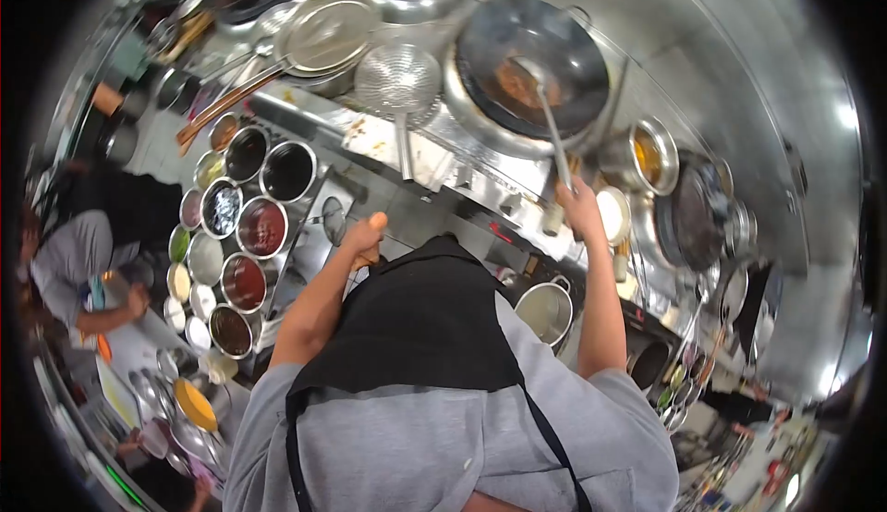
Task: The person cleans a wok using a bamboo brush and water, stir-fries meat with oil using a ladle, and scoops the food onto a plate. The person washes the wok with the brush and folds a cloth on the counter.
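You are working in what is looking like a restaurant kitchen. A big wok (476,36) is sitting on a steel range (522,163), metal pots of sauce (261,227) (red and dark ones) are crowding together, and another person (60,267) is sharing the room.

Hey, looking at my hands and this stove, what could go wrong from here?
Moving the long-handled silver metal ladle in your right hand could splash the brown food in the round black wok. The round perforated silver metal strainer points its handle toward you, so it might get knocked. Your left forearm appears near the open round silver metal pot of dark contents and could bump it.
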The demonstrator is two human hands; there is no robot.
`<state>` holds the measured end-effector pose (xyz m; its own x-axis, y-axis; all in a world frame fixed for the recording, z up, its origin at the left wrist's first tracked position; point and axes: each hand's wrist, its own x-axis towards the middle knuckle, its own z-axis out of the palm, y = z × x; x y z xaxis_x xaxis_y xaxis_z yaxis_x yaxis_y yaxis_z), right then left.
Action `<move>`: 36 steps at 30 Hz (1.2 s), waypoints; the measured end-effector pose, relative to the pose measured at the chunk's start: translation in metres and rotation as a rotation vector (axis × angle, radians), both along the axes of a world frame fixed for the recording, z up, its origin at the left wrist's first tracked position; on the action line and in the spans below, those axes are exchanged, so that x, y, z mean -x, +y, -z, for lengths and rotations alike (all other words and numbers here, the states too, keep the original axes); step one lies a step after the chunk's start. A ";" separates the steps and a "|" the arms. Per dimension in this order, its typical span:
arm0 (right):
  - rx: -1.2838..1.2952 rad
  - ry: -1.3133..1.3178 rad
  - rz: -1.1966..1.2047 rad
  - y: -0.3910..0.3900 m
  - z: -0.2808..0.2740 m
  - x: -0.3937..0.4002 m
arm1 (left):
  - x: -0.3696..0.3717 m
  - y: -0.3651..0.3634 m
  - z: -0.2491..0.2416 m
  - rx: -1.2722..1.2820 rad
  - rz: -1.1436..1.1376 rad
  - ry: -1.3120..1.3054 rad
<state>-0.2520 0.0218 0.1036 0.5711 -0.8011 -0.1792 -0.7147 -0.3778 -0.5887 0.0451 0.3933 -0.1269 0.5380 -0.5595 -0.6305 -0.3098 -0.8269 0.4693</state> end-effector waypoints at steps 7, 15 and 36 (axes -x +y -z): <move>0.081 -0.015 0.097 0.029 -0.025 -0.032 | 0.002 0.001 -0.004 -0.115 0.131 0.017; 0.076 0.043 0.082 0.028 -0.030 -0.046 | -0.003 0.033 0.010 -0.106 0.150 0.023; -0.089 -0.105 0.262 0.052 -0.014 -0.035 | -0.018 0.038 -0.037 -0.121 0.278 0.120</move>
